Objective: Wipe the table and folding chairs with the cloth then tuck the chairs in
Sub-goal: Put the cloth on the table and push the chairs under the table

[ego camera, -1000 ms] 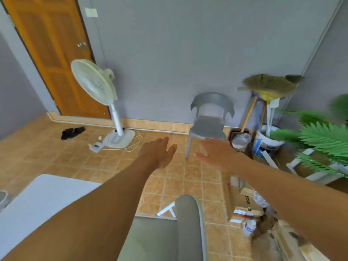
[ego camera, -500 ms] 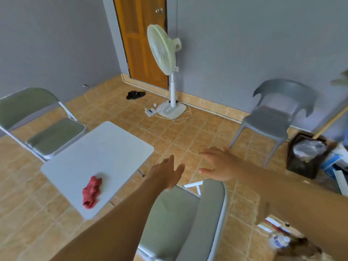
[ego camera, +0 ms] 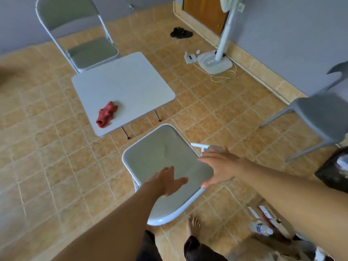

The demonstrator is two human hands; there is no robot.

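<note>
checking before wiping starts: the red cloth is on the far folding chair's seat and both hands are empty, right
Not quite. The head view shows the red cloth lying on the white table, not on the far folding chair. The left hand and right hand are indeed empty.

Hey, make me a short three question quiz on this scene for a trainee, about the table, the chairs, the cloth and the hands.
1. True or false: the red cloth lies on the table.
2. How many folding chairs are in view? A. one B. two C. three
3. Which holds the cloth, the left hand or the right hand?

Key
1. True.
2. B: the near folding chair and the far folding chair.
3. Neither. Both hands are open, with fingers straight, and they reach toward the near folding chair.
</note>
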